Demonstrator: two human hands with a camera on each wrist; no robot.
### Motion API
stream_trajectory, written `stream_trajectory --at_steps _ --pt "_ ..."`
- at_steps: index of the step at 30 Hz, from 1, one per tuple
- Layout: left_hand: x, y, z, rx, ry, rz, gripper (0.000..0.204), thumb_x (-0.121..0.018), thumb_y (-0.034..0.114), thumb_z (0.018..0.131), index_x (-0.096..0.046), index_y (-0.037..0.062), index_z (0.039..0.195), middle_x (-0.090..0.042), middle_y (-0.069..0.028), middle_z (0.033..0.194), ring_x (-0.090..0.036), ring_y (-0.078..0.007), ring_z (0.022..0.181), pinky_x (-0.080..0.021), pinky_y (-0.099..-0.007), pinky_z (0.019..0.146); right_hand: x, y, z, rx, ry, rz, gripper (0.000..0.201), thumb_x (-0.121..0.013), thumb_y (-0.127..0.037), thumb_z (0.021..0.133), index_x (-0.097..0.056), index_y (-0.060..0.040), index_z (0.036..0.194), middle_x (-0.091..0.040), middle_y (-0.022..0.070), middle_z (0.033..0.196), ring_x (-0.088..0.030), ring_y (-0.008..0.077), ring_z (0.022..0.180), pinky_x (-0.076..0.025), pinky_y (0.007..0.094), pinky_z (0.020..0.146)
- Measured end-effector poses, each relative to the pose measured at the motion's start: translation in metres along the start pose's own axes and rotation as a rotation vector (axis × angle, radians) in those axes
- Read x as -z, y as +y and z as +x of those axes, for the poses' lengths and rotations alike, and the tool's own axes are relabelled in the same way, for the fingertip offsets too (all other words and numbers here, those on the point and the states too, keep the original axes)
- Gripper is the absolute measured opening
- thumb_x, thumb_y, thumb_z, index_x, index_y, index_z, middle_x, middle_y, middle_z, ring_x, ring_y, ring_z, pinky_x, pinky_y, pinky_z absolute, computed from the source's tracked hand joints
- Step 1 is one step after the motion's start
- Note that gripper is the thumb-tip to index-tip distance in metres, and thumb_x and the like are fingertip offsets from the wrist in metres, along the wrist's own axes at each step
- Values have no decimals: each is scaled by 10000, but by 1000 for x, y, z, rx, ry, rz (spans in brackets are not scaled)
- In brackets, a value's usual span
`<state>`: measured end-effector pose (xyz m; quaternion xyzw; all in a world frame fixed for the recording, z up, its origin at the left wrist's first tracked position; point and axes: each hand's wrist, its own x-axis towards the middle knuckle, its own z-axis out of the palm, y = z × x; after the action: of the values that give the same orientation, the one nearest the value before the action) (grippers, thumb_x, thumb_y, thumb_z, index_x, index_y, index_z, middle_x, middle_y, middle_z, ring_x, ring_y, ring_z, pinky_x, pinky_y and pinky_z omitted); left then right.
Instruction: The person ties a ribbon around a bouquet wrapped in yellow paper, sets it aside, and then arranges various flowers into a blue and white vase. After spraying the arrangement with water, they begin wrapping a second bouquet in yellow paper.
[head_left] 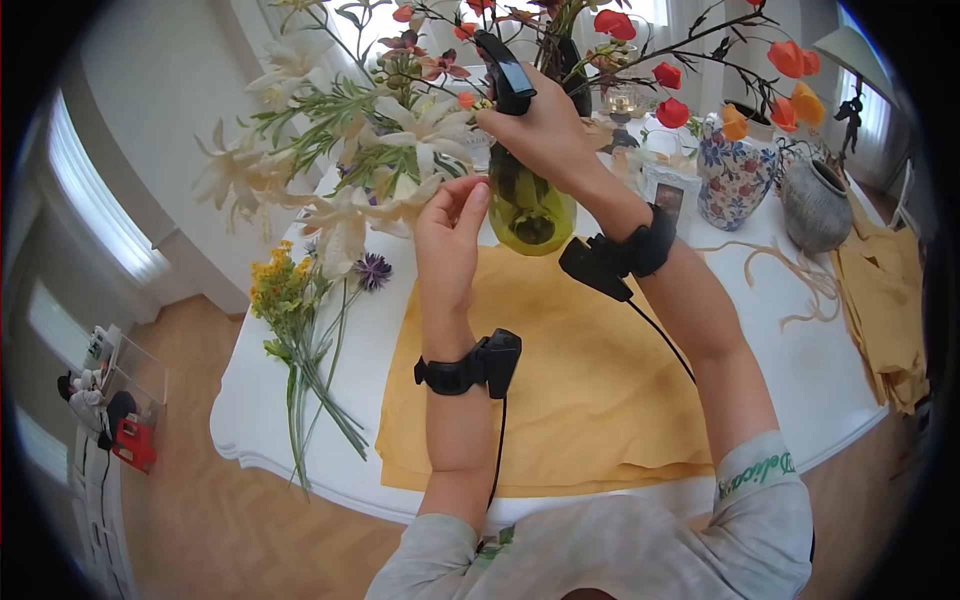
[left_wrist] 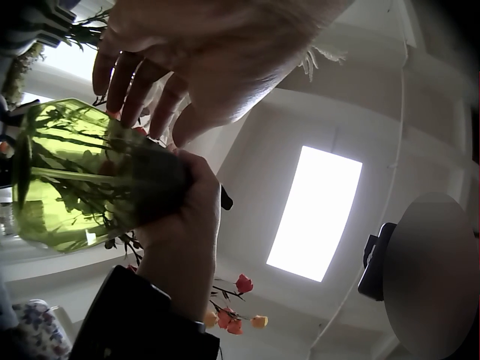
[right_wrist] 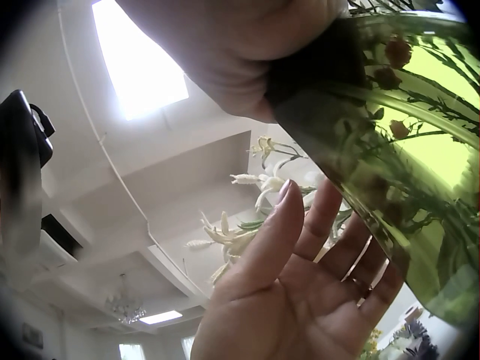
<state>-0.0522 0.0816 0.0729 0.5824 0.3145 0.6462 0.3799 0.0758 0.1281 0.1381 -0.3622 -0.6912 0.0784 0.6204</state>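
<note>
My right hand [head_left: 545, 130] grips the dark upper part of a green glass vase [head_left: 530, 205]. The vase turns green toward its base, and stems show through the glass [left_wrist: 75, 180]. Red and orange flowers [head_left: 790, 60] on long branches spread above the hand to the right. A glossy black piece [head_left: 508, 80] shows at the thumb side of that hand. Just left of the vase, my left hand [head_left: 448, 235] is raised, its palm toward the glass [right_wrist: 300, 307] and its fingers loosely bent around nothing. White lily-like flowers [head_left: 420, 140] fan out beside and behind it.
Yellow and purple flowers with long stems [head_left: 320, 340] lie on the white table [head_left: 255, 400]. Mustard cloth [head_left: 560, 400] covers the table's middle. A floral vase [head_left: 735, 175], a grey pot [head_left: 815, 205], a photo frame [head_left: 672, 190], twine [head_left: 800, 285] and more cloth [head_left: 880, 310] are at the right.
</note>
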Motion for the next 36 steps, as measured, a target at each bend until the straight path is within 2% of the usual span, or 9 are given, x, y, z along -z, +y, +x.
stream_trajectory --at_steps 6,9,11,13,15,17,18,24,36 --pt "2 -6 2 -23 3 -24 206 -557 215 855 -592 48 971 -613 -27 985 -528 -85 926 -373 -234 785 6 31 -35 -97 -93 86 322 -632 -221 648 -558 10 860 -563 103 649 -547 203 587 -424 307 562" --pt "4 -7 3 -9 -2 -45 205 -555 217 857 -592 48 967 -617 -39 988 -537 -96 942 -380 -237 788 19 51 -62 -364 -197 389 256 -633 -188 661 -565 9 810 -544 41 636 -501 127 557 -396 277 523" --pt "2 -6 2 -23 -8 -56 202 -552 213 857 -591 46 964 -618 -39 984 -538 -98 933 -382 -239 787 42 58 -71 -632 -135 346 227 -637 -159 675 -557 -45 855 -538 13 758 -492 103 659 -408 250 575" --pt "-1 -6 2 -14 -20 -55 197 -550 209 857 -590 46 961 -618 -39 975 -539 -98 927 -383 -239 786 57 84 -68 -660 50 347 236 -647 -176 683 -558 -42 856 -534 28 762 -490 106 648 -411 249 558" --pt "-6 -7 4 -26 -29 -71 193 -549 206 857 -589 46 958 -619 -39 965 -540 -99 921 -383 -239 785 69 112 -59 -599 214 315 207 -648 -141 684 -549 -38 834 -515 18 720 -486 105 635 -410 252 547" --pt "-10 -7 4 26 -58 -52 183 -549 198 855 -586 44 947 -620 -38 942 -542 -98 902 -384 -241 786 71 154 -48 -307 362 206 253 -632 -122 680 -538 -11 887 -531 8 693 -486 93 612 -399 263 547" --pt "-11 -8 4 24 -53 -52 183 -549 198 855 -586 44 947 -620 -38 942 -542 -98 902 -384 -241 786 72 164 -42 -305 358 208 253 -632 -122 680 -538 -11 887 -531 8 693 -486 93 612 -399 263 547" --pt "-17 -13 5 44 -116 -89 168 -563 196 846 -590 46 918 -625 -32 914 -553 -100 871 -385 -254 784 54 208 -28 -124 393 -322 376 -649 -153 677 -506 3 988 -565 140 754 -550 291 684 -444 353 648" --pt "-24 -18 4 62 -177 -59 157 -572 170 843 -593 25 899 -629 -39 861 -554 -98 823 -403 -236 763 43 240 -42 -255 320 -331 484 -656 -185 684 -486 9 1094 -591 162 844 -579 300 764 -444 365 693"
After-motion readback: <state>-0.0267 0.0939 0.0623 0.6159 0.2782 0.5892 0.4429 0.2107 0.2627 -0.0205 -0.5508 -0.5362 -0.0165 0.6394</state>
